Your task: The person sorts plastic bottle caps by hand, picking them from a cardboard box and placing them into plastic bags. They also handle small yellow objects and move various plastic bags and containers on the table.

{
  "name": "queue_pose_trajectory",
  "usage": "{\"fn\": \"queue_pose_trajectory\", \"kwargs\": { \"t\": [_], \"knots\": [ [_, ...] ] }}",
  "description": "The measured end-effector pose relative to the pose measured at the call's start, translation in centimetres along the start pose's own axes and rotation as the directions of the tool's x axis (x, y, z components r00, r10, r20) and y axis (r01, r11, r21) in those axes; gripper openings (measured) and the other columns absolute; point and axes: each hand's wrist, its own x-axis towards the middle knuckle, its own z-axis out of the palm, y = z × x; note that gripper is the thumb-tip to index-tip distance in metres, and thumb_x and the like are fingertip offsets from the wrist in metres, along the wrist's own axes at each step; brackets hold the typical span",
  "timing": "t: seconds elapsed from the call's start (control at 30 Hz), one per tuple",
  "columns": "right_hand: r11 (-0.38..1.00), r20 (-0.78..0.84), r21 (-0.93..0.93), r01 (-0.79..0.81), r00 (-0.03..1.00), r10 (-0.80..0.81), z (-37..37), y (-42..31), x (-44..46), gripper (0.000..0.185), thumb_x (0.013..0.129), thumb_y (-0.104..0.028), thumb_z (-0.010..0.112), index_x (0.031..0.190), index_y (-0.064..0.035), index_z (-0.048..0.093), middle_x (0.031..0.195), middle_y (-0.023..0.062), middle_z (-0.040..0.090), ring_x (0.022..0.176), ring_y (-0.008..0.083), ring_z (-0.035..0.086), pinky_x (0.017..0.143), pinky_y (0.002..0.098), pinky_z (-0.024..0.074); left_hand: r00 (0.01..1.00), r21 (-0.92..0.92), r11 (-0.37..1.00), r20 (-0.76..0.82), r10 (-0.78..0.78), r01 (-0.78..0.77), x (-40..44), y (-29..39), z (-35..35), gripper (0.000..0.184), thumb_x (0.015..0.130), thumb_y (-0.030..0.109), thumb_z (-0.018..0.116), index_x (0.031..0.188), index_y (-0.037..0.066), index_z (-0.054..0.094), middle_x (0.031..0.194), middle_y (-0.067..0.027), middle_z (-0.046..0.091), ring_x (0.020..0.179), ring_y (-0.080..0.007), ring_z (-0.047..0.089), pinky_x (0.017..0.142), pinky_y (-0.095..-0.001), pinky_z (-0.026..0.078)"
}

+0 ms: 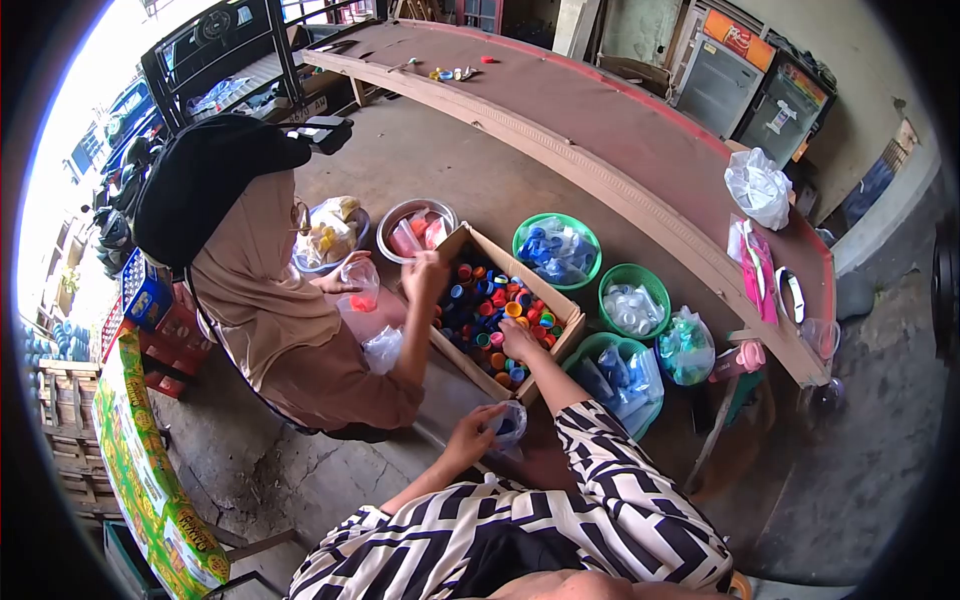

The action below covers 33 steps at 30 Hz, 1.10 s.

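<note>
My left hand [472, 436] is closed on the rim of a clear plastic bag [509, 424] with dark blue pieces inside, held beside the near end of the box. My right hand [519, 342] reaches into a cardboard box [566, 334] full of loose bottle caps [482, 300] in red, orange, blue, green and black. Its fingers are bent down together among the caps; what they grip, if anything, is hidden. Across the box, a co-worker [290, 310] holds a clear bag with red-orange pieces [359, 282] in one hand, with the other hand raised above the box's edge.
Green baskets [634, 268] holding bagged caps stand right of the box, beside a bag of green caps [686, 347]. A metal bowl [385, 240] and a basin with a yellowish bag [333, 232] lie beyond. A long wooden-edged table [620, 190] curves behind, carrying a white bag [758, 188].
</note>
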Motion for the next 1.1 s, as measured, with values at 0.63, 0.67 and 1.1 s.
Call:
{"fn": "queue_pose_trajectory", "kwargs": {
  "t": [0.63, 0.67, 1.1],
  "knots": [
    [0.833, -0.141, 0.342, 0.434, 0.901, -0.411, -8.6, -6.9, -20.8, 0.023, 0.078, -0.012, 0.070, 0.100, -0.0057, 0.066, 0.112, 0.0100, 0.061, 0.105, 0.0280, 0.057, 0.094, 0.0375, 0.0451, 0.989, -0.041, 0.995, -0.120, 0.084, -0.090, -0.1, -0.2, 1.2, 0.053, 0.080, -0.006, 0.044, 0.131, 0.003, 0.051, 0.133, -0.0132, 0.044, 0.107, -0.0229, 0.057, 0.076, -0.0293, 0.058],
    [0.830, -0.138, 0.343, 0.440, 0.897, -0.419, -8.9, -6.9, -19.8, 0.023, 0.078, -0.012, 0.070, 0.100, -0.0057, 0.066, 0.112, 0.0100, 0.061, 0.105, 0.0280, 0.057, 0.094, 0.0375, 0.0451, 0.989, -0.019, 0.997, -0.130, 0.069, -0.072, -0.3, -0.4, 1.2, 0.053, 0.080, -0.007, 0.044, 0.132, 0.003, 0.051, 0.133, -0.0127, 0.044, 0.107, -0.0229, 0.056, 0.076, -0.0301, 0.059],
    [0.986, 0.064, -0.050, -0.158, 0.985, 0.161, -2.2, -1.7, -0.6, 0.030, 0.081, -0.006, 0.052, 0.108, -0.0091, 0.065, 0.121, 0.0188, 0.057, 0.111, 0.0363, 0.055, 0.098, 0.0425, 0.0429, 0.991, 0.028, 0.998, -0.119, 0.057, -0.054, -2.1, -0.2, 1.1, 0.054, 0.078, -0.005, 0.045, 0.130, 0.006, 0.053, 0.128, -0.0158, 0.052, 0.070, -0.0179, 0.067, 0.066, -0.0273, 0.054]
  ]
}}
